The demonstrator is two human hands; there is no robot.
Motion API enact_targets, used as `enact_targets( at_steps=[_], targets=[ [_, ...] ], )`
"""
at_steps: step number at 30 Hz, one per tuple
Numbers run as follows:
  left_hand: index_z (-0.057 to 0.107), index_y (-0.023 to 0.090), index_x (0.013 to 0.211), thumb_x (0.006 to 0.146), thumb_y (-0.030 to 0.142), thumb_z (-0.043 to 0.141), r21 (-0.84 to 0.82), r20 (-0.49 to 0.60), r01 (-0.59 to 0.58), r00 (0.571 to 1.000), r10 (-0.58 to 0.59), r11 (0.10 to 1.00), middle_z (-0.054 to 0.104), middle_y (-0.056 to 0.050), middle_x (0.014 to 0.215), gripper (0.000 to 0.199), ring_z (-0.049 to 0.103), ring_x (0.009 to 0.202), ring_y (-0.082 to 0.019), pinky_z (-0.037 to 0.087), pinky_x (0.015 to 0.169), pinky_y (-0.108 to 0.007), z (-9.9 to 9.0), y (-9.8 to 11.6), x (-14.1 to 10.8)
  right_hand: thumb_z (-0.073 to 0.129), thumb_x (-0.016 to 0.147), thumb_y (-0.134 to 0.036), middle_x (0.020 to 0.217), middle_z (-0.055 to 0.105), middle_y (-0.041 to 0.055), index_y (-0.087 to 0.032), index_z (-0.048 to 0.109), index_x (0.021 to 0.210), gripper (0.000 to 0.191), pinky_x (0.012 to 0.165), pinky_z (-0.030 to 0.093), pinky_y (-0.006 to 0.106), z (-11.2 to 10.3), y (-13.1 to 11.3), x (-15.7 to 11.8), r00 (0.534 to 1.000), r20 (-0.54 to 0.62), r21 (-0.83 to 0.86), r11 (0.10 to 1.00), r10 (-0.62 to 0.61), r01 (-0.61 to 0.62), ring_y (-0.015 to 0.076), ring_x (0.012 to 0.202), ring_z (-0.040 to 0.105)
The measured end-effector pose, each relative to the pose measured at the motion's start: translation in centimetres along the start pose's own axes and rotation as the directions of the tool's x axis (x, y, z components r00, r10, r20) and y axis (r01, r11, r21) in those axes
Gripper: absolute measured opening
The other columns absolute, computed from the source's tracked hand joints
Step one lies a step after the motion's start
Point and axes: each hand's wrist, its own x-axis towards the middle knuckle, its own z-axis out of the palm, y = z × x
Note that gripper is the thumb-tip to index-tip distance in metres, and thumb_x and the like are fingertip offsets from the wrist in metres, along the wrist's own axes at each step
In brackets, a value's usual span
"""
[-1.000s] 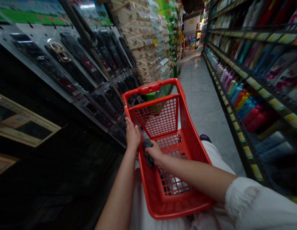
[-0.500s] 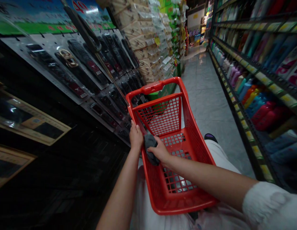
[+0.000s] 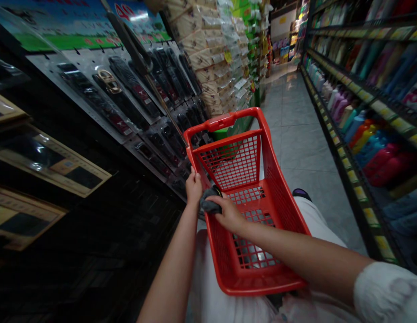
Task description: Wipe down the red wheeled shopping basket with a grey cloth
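A red plastic shopping basket (image 3: 279, 197) with grid walls and a raised front handle stands in front of me, tilted. My left hand (image 3: 194, 187) is closed on its left rim, with the thumb and fingers near the outer edge. In my right hand (image 3: 230, 214) is a dark grey cloth (image 3: 210, 201), bunched up and pressed against the left rim just behind my left hand. Part of the cloth hangs over the rim's inner side. The bottom of the basket shows its open grid.
Packaged belts (image 3: 128, 89) hang on a rack at the left, above framed boxes (image 3: 60, 157). Wrapped packs (image 3: 211, 58) are stacked beyond. Along the right, shelves (image 3: 359, 94) hold colourful bottles. A tiled aisle (image 3: 292, 121) runs ahead between them.
My right hand has moved along the left rim with the cloth, which is more bunched up now. My left hand keeps its hold. The whole view has shifted slightly.
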Motion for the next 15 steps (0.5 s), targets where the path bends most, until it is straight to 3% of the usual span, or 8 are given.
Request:
enact_targets(
  at_steps=[3,8,10,12,15],
  targets=[
    [0.069,0.008,0.121,0.087,0.018,0.051,-0.085,0.048,0.032,0.998,-0.028,0.996,0.063,-0.011,0.137,0.04,0.05,0.136,-0.026,0.034,0.116,-0.038,-0.7,0.0,0.4,0.052,0.067,0.004,0.12,0.058,0.0086,-0.022,0.069,0.117,0.059,0.104,0.044,0.04,-0.8,-0.9,-0.1,0.993,0.109,-0.123,0.991,-0.038,0.052,0.0233,0.116,0.055],
    [0.071,0.007,0.117,0.075,0.026,0.068,-0.27,0.192,0.122,0.979,-0.071,0.955,0.065,-0.013,0.133,0.046,0.052,0.133,-0.031,0.036,0.115,-0.045,-2.2,0.1,1.0,0.056,0.068,0.001,0.11,0.058,0.0051,-0.03,0.07,0.117,0.059,0.09,0.047,0.034,-1.8,-3.1,-5.3,0.941,0.337,-0.234,0.969,0.005,0.078,0.0216,0.103,0.057],
    [0.073,0.009,0.114,0.068,0.03,0.075,-0.288,0.231,0.162,0.968,-0.096,0.944,0.068,-0.012,0.129,0.05,0.055,0.13,-0.033,0.037,0.114,-0.047,-2.7,0.3,1.2,0.058,0.069,-0.001,0.107,0.058,0.0049,-0.031,0.07,0.12,0.06,0.086,0.047,0.033,-2.3,-3.2,-5.7,0.92,0.393,-0.267,0.956,-0.007,0.121,0.021,0.099,0.057],
    [0.075,0.009,0.11,0.063,0.034,0.08,-0.284,0.251,0.184,0.961,-0.112,0.941,0.07,-0.011,0.125,0.053,0.058,0.126,-0.033,0.038,0.112,-0.047,-3.0,0.6,1.4,0.058,0.071,-0.001,0.106,0.058,0.0052,-0.031,0.07,0.12,0.059,0.086,0.047,0.033,-2.6,-2.7,-4.1,0.914,0.405,-0.309,0.936,-0.033,0.171,0.021,0.098,0.057],
    [0.075,0.009,0.108,0.061,0.04,0.082,-0.285,0.259,0.186,0.959,-0.111,0.94,0.073,-0.011,0.119,0.056,0.061,0.12,-0.033,0.042,0.109,-0.046,-3.0,1.1,1.2,0.056,0.075,-0.001,0.11,0.058,0.0064,-0.029,0.071,0.119,0.055,0.094,0.046,0.036,-2.6,-1.5,0.9,0.944,0.323,-0.372,0.908,-0.069,0.194,0.0222,0.105,0.056]
  ],
)
